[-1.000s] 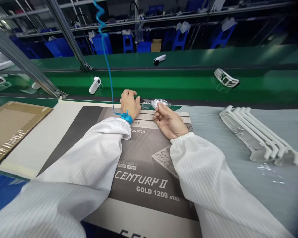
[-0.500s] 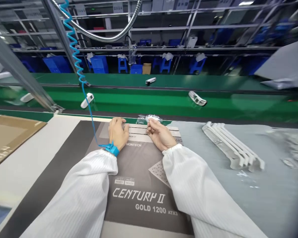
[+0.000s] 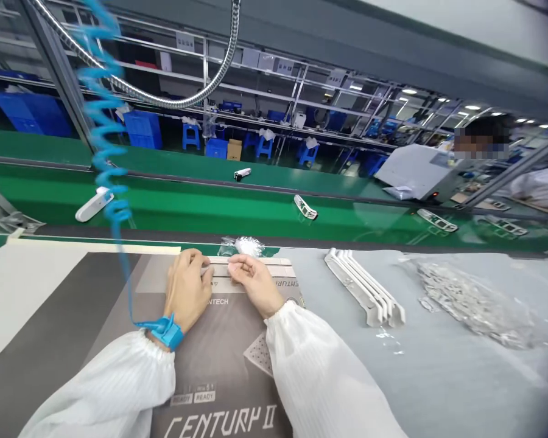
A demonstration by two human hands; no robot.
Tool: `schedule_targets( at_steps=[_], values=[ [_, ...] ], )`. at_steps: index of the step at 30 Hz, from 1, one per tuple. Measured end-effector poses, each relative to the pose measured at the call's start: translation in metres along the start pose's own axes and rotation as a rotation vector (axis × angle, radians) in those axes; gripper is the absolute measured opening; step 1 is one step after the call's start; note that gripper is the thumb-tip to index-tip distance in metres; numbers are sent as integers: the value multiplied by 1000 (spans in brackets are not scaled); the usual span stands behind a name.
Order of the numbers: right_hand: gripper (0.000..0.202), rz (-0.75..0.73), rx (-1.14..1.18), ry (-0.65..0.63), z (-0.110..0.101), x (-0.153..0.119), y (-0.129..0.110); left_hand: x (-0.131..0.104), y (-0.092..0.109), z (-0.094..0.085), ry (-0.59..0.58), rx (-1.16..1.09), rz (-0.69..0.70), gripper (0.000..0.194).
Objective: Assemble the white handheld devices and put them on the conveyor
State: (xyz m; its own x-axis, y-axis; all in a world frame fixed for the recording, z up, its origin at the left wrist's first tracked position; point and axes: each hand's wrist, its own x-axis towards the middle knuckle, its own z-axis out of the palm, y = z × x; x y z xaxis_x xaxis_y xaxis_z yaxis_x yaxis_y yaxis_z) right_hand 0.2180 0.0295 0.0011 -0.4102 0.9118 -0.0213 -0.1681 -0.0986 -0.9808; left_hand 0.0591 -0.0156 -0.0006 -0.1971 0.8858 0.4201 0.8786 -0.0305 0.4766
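Observation:
My left hand (image 3: 188, 291), with a blue wrist strap (image 3: 167, 331) joined to a coiled blue cord (image 3: 103, 121), rests near the far edge of a grey printed cardboard sheet (image 3: 219, 359). Its fingers curl inward, and what they hold, if anything, is hidden. Facing it, my right hand (image 3: 256, 285) has its thumb and fingers drawn together over the sheet's pale strip; nothing can be made out between them. Just beyond the fingertips lies a small clear plastic bag with white contents (image 3: 249, 246).
Right of the sheet are several stacked white curved parts (image 3: 365, 286) and a clear bag of small grey-white pieces (image 3: 475, 301). White parts (image 3: 305, 207) lie on the green conveyor (image 3: 201, 204) beyond. A person (image 3: 481, 137) is at the far right.
The view has swung to the right, showing more of the bag of pieces and a person. My right hand has moved off the small plastic bag, back over the sheet.

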Motion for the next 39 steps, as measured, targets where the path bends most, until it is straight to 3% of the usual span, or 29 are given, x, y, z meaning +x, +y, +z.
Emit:
schedule_targets(
  at_steps=[3,5,6,7,8,9,10,12,14,17,19,22,26,28,30,32,34,36,39],
  values=[
    [38,93,-244,-357,-14,0,-25,0,0,-2,2,-2,-8,15],
    [40,171,-448,-645,-38,14,-53,0,1,-2,3,-12,-13,15],
    [42,168,-546,-700,-54,26,-68,0,2,-2,2,-21,-17,14],
    [41,175,-632,-678,-72,42,-81,0,2,-2,1,-33,-23,14],
    [39,192,-742,-585,-91,60,-92,-1,2,-1,4,-45,-32,13],
    [33,161,-887,-345,-110,79,-100,-1,2,0,11,-57,-42,13],
    [28,111,-1037,-26,-129,98,-105,-1,2,2,20,-67,-52,12],
    [29,59,-1147,293,-161,130,-104,-1,1,4,34,-80,-67,11],
    [33,59,-1192,486,-182,151,-95,-1,0,6,40,-82,-76,11],
    [31,95,-1213,606,-192,162,-77,0,-1,5,39,-80,-88,12],
    [30,74,-1208,602,-185,160,-71,1,-1,2,27,-86,-101,12],
    [34,-37,-1169,489,-157,142,-76,4,3,-6,45,-132,-96,12],
    [32,-263,-838,116,-101,87,-90,5,15,-20,144,-229,18,24],
    [34,-290,-619,-23,-73,54,-90,4,22,-26,113,-296,90,39],
    [37,-240,-468,-81,-49,24,-84,1,26,-28,31,-363,130,46],
    [39,-188,-367,-92,-32,3,-75,-1,28,-28,-83,-395,126,39],
    [38,-206,-370,-26,-22,-11,-65,-3,29,-28,-207,-387,87,29],
    [34,-350,-539,91,-19,-18,-58,-4,29,-30,-295,-361,38,25],
    [18,-630,-981,154,-17,-21,-53,-5,31,-32,-298,-299,10,24]
  ],
)
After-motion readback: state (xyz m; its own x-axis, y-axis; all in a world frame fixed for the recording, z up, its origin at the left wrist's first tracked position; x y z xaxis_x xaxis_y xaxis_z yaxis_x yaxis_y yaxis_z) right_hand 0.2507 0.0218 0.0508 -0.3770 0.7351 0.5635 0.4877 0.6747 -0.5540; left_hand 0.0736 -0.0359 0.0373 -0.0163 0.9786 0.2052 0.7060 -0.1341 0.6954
